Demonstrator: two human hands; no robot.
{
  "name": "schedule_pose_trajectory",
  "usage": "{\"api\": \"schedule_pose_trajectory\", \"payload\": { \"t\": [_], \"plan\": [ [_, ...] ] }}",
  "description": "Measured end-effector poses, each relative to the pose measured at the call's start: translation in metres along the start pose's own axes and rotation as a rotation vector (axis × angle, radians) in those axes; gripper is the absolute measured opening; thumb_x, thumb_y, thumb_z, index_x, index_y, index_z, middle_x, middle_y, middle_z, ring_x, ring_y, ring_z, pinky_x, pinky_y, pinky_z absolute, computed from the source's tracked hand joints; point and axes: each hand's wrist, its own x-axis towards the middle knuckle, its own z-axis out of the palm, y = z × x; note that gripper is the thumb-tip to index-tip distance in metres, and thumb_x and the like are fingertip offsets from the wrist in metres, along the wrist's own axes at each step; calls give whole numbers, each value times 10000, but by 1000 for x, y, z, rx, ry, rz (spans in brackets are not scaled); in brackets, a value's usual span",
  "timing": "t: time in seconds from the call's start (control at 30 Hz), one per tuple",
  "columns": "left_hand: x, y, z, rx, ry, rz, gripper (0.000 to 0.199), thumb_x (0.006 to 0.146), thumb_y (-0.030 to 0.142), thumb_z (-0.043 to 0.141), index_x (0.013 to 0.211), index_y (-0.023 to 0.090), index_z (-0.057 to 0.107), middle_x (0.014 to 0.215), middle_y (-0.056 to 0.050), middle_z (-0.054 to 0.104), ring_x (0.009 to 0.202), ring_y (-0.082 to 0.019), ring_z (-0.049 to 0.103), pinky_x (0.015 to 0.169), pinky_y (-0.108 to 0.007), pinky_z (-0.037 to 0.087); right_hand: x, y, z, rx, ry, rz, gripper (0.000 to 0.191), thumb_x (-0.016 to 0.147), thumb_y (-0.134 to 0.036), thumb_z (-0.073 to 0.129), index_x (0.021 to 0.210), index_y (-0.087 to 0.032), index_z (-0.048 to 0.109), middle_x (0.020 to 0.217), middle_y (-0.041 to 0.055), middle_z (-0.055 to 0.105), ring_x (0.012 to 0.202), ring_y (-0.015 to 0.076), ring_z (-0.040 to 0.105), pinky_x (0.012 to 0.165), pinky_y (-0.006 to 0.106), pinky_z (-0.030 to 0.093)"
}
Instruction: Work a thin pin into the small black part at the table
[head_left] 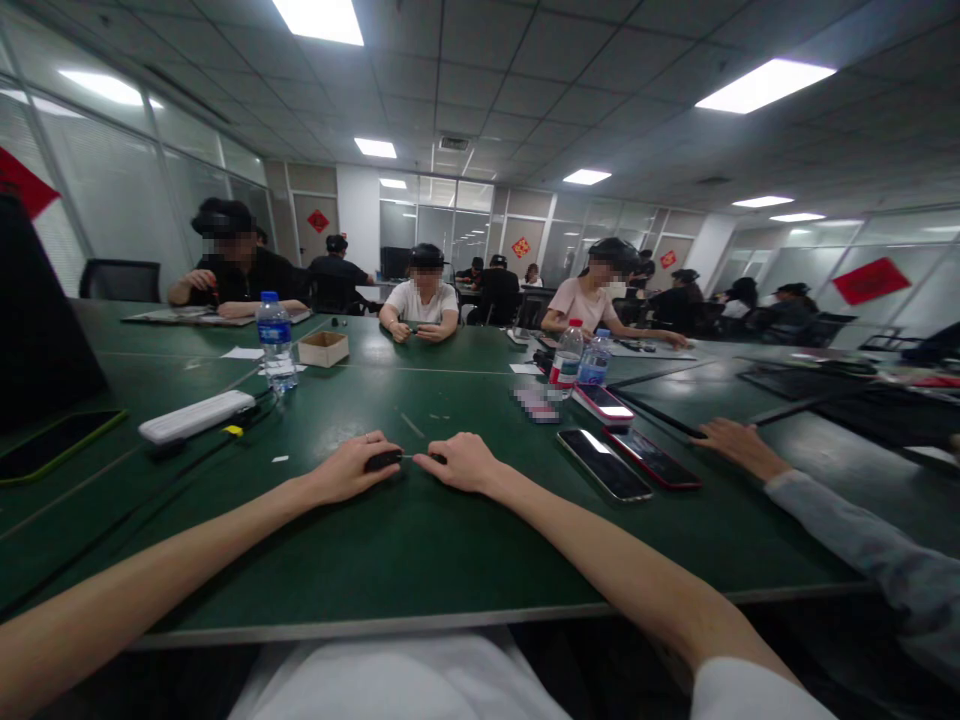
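Note:
Near the middle of the green table [315, 560], my left hand [358, 468] is closed around a small black object [384, 460]. To its right, my right hand [461, 463] is closed, with a small dark piece showing between thumb and fingers; what it is I cannot make out. A thin, light-coloured rod or wire [407, 457] spans the short gap between the two hands. Both hands rest low over the tabletop, their fingers bent. A small white scrap [280, 459] lies left of my left hand.
Phones [604, 465] lie right of my right hand, near bottles [566, 358] and another person's hand [739, 445]. At left are a white power strip [196, 417], black cables, a bottle [276, 345] and an open box [323, 348]. People sit across the table.

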Motion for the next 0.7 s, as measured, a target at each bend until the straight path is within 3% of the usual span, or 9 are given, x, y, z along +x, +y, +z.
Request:
{"api": "schedule_pose_trajectory", "payload": {
  "t": [0.7],
  "plan": [
    [0, 3, -4, -22, -36, -6, 389, 847, 462, 479, 1101, 209, 630, 941, -70, 599, 806, -168, 573, 736, -281, 443, -1, -5, 0, -51, -11, 3, 671, 863, -666, 190, 913, -212, 681, 769, 79, 686, 712, 186, 626, 624, 241, 394]
  ]
}}
